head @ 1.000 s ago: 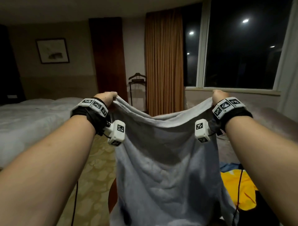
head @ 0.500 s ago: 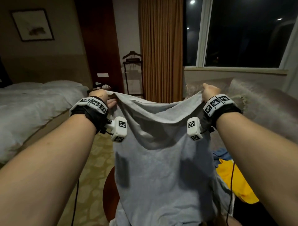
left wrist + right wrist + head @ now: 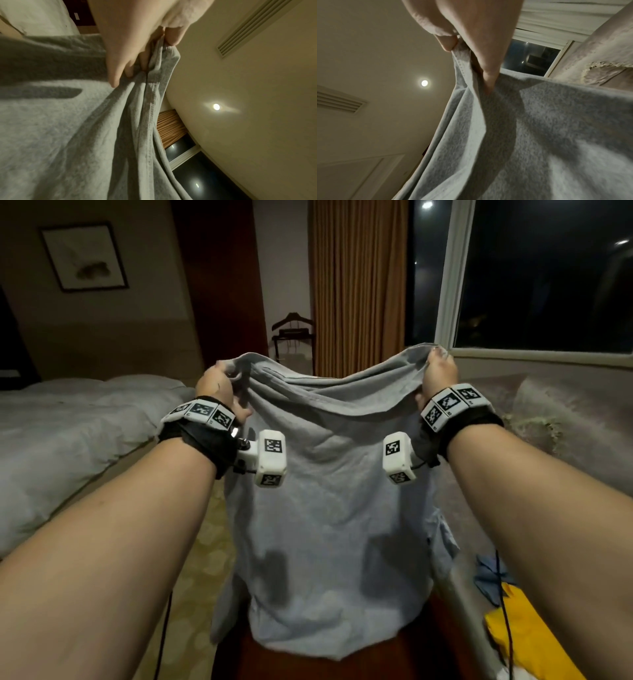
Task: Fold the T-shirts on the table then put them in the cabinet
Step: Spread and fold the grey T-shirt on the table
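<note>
Both hands up, holding the grey T-shirt (image 3: 329, 508) by its top edge. Left hand (image 3: 219, 392): fingers (image 3: 120, 65) curled tight round a bunched, seamed edge. Right hand (image 3: 440, 378): thumb and fingers pinching the hem, cloth gathered between them. The shirt hangs straight down from my fingers; its lower edge reaches the dark wooden table (image 3: 342, 666) below. The top edge sags between my two grips. More garments, yellow (image 3: 527, 635) and blue (image 3: 493, 577), lie below my right forearm.

Step in hand, as I judge it: spreading the shirt in the air before laying it flat to fold.

To do it well: draw my hands apart until the sag goes, keep both grips level, lower the bottom edge first and lay the rest away from me, clear of the yellow garment. Risk: bunched cloth under my left fingers leaves a crease.
</note>
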The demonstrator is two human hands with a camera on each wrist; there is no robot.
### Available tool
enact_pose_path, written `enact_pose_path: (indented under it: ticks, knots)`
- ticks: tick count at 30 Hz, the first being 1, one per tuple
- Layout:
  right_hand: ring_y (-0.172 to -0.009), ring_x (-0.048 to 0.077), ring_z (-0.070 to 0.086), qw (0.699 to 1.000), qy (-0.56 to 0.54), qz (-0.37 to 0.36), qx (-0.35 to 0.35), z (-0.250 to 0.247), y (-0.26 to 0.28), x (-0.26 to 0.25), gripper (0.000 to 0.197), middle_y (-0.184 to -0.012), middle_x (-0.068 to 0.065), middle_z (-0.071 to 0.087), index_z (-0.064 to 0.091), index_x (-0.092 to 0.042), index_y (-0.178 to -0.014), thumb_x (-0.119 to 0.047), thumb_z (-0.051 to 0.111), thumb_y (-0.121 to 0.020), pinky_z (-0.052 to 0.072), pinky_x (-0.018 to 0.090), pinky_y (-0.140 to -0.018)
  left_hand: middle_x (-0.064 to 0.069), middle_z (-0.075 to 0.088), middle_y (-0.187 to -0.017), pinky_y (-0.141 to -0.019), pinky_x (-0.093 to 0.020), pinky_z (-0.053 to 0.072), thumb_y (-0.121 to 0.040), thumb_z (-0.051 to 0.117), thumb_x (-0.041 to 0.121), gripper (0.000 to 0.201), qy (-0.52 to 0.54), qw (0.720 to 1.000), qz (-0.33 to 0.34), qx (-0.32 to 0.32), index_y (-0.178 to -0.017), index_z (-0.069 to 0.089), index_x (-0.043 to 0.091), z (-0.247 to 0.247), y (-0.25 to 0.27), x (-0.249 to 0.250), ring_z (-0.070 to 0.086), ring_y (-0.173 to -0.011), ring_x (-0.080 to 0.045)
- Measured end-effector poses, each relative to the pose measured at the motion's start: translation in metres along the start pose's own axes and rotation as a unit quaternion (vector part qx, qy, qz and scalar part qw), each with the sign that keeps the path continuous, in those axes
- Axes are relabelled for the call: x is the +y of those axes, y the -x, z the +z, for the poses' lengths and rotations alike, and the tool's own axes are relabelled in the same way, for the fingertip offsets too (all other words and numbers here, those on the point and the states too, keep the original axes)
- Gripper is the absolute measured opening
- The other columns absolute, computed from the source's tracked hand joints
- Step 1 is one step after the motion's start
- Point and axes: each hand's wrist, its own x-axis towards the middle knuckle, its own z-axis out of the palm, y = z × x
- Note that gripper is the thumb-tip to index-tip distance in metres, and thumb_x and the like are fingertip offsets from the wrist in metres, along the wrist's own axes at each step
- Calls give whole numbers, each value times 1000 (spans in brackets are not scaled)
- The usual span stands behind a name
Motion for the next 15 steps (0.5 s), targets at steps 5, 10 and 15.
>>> enact_pose_path:
  ticks: [5,10,15]
  knots:
    - [-118,28,52,998,28,-53,-30,4,-14,-31,47,-124,11,54,44,-5,-135,-36,32,-102,44,37,-101,-9,65,-119,-86,-45,43,-84,47,17,34,53,998,28,-29,-115,61,15,1,1,30,60,-106,-26]
    - [-89,16,49,997,43,-69,-7,-30,14,-49,29,-80,-8,46,42,-28,-76,-37,31,-101,46,34,-94,-15,50,-135,-106,-51,33,-90,37,16,34,37,998,51,-33,-119,54,11,-2,48,46,43,-129,-31]
    - [-108,32,57,996,58,-20,63,-99,55,-40,52,-117,18,61,60,-2,-114,-42,32,-97,43,39,-99,-9,57,-118,-63,-36,51,-95,45,20,18,-78,995,26,59,-108,56,15,-36,105,38,59,-106,-25]
